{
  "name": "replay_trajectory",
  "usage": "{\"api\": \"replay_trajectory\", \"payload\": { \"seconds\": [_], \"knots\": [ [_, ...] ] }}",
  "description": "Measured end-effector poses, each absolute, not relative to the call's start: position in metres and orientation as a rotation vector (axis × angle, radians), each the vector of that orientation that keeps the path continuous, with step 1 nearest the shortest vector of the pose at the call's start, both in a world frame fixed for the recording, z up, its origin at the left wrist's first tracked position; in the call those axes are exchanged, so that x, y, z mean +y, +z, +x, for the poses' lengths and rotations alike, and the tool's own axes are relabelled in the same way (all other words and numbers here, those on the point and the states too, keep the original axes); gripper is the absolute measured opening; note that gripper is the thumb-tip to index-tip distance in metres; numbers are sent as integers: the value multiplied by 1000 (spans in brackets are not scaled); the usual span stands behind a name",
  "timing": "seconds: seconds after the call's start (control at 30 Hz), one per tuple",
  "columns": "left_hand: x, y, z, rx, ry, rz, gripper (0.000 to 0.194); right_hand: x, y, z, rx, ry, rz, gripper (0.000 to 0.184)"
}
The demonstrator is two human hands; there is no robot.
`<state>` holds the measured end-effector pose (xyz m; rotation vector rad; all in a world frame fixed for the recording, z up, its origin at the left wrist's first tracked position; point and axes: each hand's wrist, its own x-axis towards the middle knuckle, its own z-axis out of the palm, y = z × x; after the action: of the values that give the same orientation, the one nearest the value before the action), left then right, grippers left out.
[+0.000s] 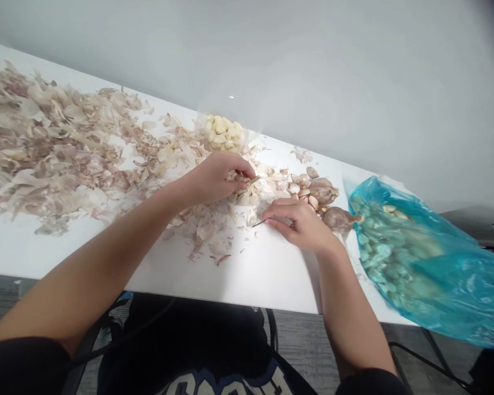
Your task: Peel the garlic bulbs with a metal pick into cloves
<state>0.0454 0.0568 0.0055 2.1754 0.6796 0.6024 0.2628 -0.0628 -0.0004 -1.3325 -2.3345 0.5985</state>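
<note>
At a white table [267, 280] against a pale wall [296, 71], in the head view, holds a garlic bulb [250, 196] with partly curled fingers of the left hand [220, 174]; pinches a thin tool [258, 223] in the right hand [296, 220], just beside the garlic bulb. Displays peeled cloves [223, 133] beyond the garlic bulb, skins [66, 142] to its left, unpeeled cloves [295, 188] and a blue bag [428, 263] to its right.

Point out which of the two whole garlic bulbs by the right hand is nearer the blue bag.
The lower garlic bulb: its stem reaches the blue bag's edge, while the upper bulb sits farther off, beside loose cloves.
</note>
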Motion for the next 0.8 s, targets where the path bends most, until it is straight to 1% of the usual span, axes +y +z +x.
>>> {"api": "replay_trajectory", "payload": {
  "seconds": [0.1, 0.2, 0.33, 0.5, 0.8],
  "knots": [
    [57, 5, 46, 685, 597, 2162, 19, -65, -1, 265, -2339, 564, -1354, 14],
    [57, 5, 46, 678, 595, 2162, 18, -65, -2, 269, -2232, 384, -1396, 10],
    [58, 4, 46, 678, 590, 2173, 19, -62, -6, 270, -2060, 202, -1437, 11],
    [58, 4, 46, 654, 601, 2194, 19, -56, -13, 266, -1993, 239, -1413, 14],
    [59, 2, 46, 640, 643, 2210, 18, -53, -17, 262, -1945, 375, -1382, 11]
  ]
}}
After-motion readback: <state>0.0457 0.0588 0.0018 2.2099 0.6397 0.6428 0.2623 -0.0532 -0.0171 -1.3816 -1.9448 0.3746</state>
